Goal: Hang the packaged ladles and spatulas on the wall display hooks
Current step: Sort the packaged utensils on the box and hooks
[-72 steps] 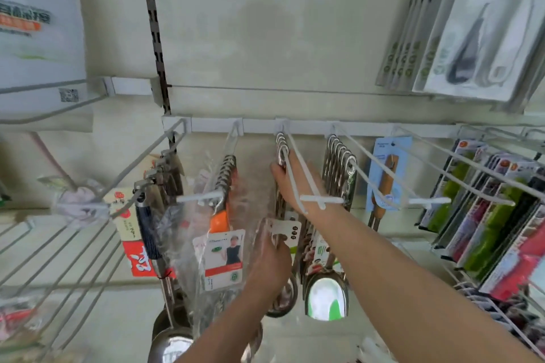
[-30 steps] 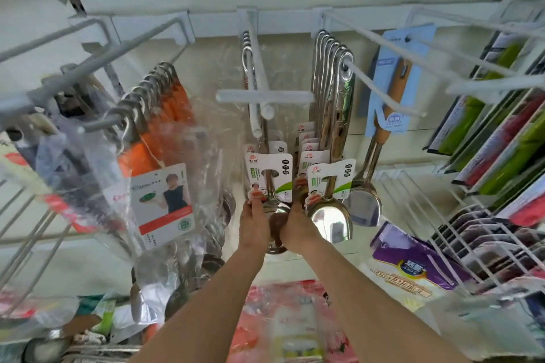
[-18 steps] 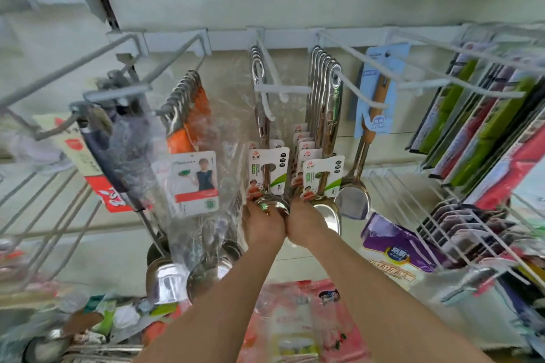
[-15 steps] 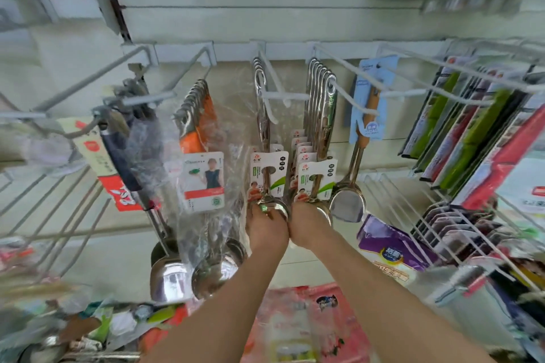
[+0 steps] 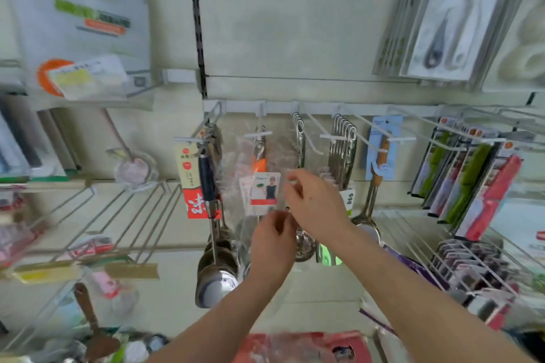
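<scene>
Ladle: a steel ladle (image 5: 300, 153) hangs by its loop on the middle wire hook (image 5: 313, 133) of the wall rail (image 5: 374, 109), alone on that hook.
Axis: its long axis runs plumb, with the loop end up at the wire and the bowl (image 5: 305, 242) down, showing between the two wrists.
Right hand (image 5: 317, 206): raised in front of the ladle's lower handle. Its fingertips (image 5: 295, 179) are drawn close together just left of the handle. Blur hides whether they pinch a tag, a clear sleeve or nothing.
Left hand (image 5: 272, 247): lower and to the left, fingers curled up toward the right hand and nearly touching it. Blur again hides whether it holds anything.
Relation that matters: the handle lies just behind and to the right of the right fingertips and the bowl just right of the left knuckles. The right hand is nearer the handle, the left nearer the bowl.
Neighbours: orange-handled utensils in clear bags (image 5: 259, 163) hang just left, and a packed row of steel ladles (image 5: 343, 141) just right.
Judgement: this ladle looks hung, so the coming move probably only steadies or straightens it.
</scene>
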The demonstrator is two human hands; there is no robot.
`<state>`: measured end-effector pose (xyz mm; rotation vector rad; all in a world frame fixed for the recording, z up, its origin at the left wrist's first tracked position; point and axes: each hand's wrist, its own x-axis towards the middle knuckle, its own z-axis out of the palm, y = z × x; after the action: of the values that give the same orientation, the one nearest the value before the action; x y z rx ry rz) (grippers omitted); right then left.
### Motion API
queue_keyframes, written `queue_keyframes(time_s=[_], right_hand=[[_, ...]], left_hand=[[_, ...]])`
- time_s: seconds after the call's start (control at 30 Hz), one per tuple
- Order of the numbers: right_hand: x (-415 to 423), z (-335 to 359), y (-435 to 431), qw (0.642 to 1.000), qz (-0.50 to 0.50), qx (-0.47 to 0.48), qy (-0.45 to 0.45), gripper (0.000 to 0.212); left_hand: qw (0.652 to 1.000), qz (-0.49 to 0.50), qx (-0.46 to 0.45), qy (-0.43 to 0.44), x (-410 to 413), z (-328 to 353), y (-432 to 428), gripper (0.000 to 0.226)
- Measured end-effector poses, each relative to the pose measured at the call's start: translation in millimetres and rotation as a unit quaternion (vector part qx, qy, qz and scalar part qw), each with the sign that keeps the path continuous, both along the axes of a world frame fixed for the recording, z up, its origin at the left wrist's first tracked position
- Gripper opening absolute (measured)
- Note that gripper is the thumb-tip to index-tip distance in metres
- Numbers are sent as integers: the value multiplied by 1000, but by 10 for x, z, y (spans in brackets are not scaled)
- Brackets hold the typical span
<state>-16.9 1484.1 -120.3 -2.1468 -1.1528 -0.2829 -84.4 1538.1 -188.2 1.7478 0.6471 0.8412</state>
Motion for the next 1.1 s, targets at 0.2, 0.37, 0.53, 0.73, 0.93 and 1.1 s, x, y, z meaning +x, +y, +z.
queue_keyframes(time_s=[0.2,0.37,0.53,0.73,0.93,1.1], right_hand=[[-168,169,432,999,-1,18,-44,34],[-108,231,676,993,-78,-41,-84,42],[63,272,845,987,-104,-80,-94,36],[282,275,1032,990,-103,-87,-41,34],[491,303,1250,994,-88,-72,-8,21],[672,281,1416,990,-97,-104,-1,14]], left_hand=[[995,91,18,-35,-181,318,274,20],[984,122,106,79,-74,386,444,45],[962,125,198,140,80,447,582,31],[945,111,245,185,333,491,841,22],[950,96,218,204,478,639,1037,11],[958,80,187,204,587,658,1224,20]])
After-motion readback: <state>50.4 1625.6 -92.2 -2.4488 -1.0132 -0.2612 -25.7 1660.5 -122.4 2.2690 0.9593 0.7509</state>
